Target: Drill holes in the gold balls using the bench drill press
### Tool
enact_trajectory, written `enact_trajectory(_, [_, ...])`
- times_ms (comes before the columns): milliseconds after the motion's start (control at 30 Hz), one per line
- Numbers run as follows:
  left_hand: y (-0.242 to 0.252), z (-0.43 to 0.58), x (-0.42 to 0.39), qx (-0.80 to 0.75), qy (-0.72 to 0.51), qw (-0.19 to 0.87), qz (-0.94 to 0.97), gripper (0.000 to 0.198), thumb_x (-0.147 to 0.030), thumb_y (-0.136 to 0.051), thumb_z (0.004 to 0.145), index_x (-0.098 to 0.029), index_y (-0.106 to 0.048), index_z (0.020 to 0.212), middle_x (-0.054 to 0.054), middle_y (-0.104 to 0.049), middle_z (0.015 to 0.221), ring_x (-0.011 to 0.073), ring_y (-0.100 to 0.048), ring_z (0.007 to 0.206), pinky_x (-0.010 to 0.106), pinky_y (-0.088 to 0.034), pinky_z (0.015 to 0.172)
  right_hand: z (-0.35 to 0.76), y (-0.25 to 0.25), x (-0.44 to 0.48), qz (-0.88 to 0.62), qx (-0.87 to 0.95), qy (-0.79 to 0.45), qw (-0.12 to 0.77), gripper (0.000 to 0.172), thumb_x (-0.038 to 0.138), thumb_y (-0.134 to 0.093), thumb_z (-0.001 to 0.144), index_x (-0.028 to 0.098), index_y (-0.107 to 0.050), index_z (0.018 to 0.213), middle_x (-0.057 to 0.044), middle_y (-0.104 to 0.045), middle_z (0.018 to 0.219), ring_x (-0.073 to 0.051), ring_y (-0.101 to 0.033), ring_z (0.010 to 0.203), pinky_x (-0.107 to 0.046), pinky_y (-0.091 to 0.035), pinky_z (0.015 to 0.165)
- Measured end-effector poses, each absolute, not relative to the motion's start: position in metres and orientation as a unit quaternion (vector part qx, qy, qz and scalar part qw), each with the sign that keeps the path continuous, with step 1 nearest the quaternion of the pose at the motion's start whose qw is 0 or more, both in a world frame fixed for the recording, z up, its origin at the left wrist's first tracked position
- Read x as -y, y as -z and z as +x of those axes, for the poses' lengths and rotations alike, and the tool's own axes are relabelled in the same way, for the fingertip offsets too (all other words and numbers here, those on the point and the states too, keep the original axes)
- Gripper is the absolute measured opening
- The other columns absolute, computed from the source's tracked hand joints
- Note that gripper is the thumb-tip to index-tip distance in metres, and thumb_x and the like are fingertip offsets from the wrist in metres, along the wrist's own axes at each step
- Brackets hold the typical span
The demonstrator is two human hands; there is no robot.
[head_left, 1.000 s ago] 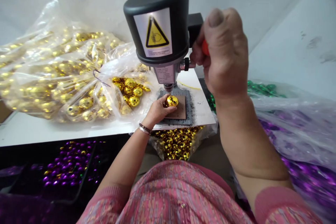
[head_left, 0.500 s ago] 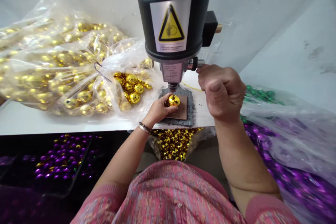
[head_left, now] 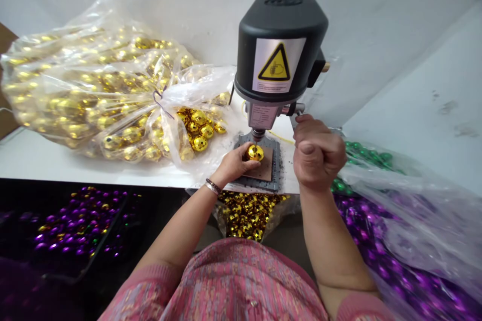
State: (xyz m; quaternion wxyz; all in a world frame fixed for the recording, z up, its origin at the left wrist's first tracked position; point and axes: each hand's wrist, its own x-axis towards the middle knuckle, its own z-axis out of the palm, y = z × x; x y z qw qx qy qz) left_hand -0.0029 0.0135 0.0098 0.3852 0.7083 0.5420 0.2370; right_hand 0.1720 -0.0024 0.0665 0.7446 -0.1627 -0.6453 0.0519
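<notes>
A shiny gold faceted ball point(head_left: 256, 153) rests on the brown board point(head_left: 264, 170) under the drill press point(head_left: 276, 62). My left hand point(head_left: 239, 163) pinches the ball from its left side, thumb in front and fingers behind. Right above the ball is the drill chuck point(head_left: 258, 134), with a thin bit reaching down to the ball's top; whether it is inside the ball I cannot tell. My right hand point(head_left: 318, 153) is curled round the feed lever point(head_left: 299, 110) on the press's right side, its far end hidden by the fingers.
A tied clear bag point(head_left: 94, 95) of gold balls fills the left of the white table point(head_left: 150, 175), beside loose gold balls point(head_left: 199, 133). At the table's front edge hangs a bag of gold balls point(head_left: 246, 213). Green balls point(head_left: 369, 155) and purple balls point(head_left: 376, 241) lie at right.
The camera view has shifted, so the press appears lower and further right. My right hand has moved lower and nearer the press with the lever. My left hand still holds the gold ball.
</notes>
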Motion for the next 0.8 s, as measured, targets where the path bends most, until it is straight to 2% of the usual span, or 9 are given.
enact_trajectory(167, [-0.006,-0.004,-0.015,-0.541,-0.241,0.380,0.710,0.067,-0.032,-0.077,0.078,-0.019,-0.059,0.141,0.004,-0.076,0.114,0.0218,-0.069,0.100,0.029,-0.052,0.089,0.169,-0.066,0.004,-0.161,0.636,-0.046,0.753,0.005,0.027,-0.056,0.092,0.026,-0.061,0.090,0.004,-0.050,0.069,-0.010,-0.057,0.073,-0.039,-0.053,0.097])
enact_trajectory(333, [-0.004,-0.004,-0.016,-0.545,-0.239,0.391,0.702,0.069,-0.034,-0.077,0.078,-0.020,-0.058,0.143,0.005,-0.076,0.115,0.0225,-0.070,0.103,0.029,-0.052,0.090,0.170,-0.066,0.005,-0.178,0.633,-0.047,0.752,0.011,0.032,-0.054,0.093,0.026,-0.058,0.085,0.004,-0.049,0.067,-0.010,-0.056,0.070,-0.039,-0.053,0.096])
enact_trajectory(567, [-0.003,-0.003,-0.015,-0.542,-0.244,0.392,0.702,0.064,-0.034,-0.077,0.078,-0.021,-0.060,0.139,0.003,-0.077,0.110,0.0220,-0.070,0.096,0.029,-0.053,0.085,0.168,-0.058,0.008,-0.200,0.630,-0.029,0.750,0.021,0.030,-0.060,0.090,0.022,-0.052,0.072,0.006,-0.049,0.062,-0.009,-0.057,0.066,-0.040,-0.054,0.098])
enact_trajectory(667, [-0.002,-0.001,-0.014,-0.546,-0.251,0.398,0.693,0.067,-0.032,-0.078,0.077,-0.019,-0.059,0.140,0.004,-0.077,0.110,0.0221,-0.070,0.097,0.030,-0.053,0.087,0.162,-0.077,0.008,-0.213,0.595,-0.057,0.773,0.027,0.034,-0.055,0.094,0.021,-0.050,0.071,0.006,-0.044,0.058,-0.007,-0.052,0.060,-0.034,-0.055,0.082])
enact_trajectory(733, [-0.002,-0.001,-0.013,-0.546,-0.267,0.407,0.682,0.070,-0.029,-0.079,0.075,-0.018,-0.058,0.141,0.005,-0.076,0.113,0.0220,-0.070,0.099,0.031,-0.053,0.090,0.158,-0.099,0.006,-0.233,0.565,-0.076,0.788,0.030,0.036,-0.052,0.097,0.020,-0.048,0.072,0.005,-0.042,0.058,-0.006,-0.047,0.056,-0.027,-0.050,0.066])
enact_trajectory(800, [-0.002,-0.003,-0.009,-0.538,-0.286,0.417,0.675,0.070,-0.027,-0.079,0.073,-0.016,-0.059,0.139,0.005,-0.075,0.113,0.0216,-0.070,0.100,0.031,-0.054,0.091,0.156,-0.120,0.002,-0.267,0.522,-0.111,0.802,0.034,0.043,-0.053,0.096,0.020,-0.045,0.073,0.006,-0.040,0.058,-0.004,-0.044,0.053,-0.023,-0.044,0.057])
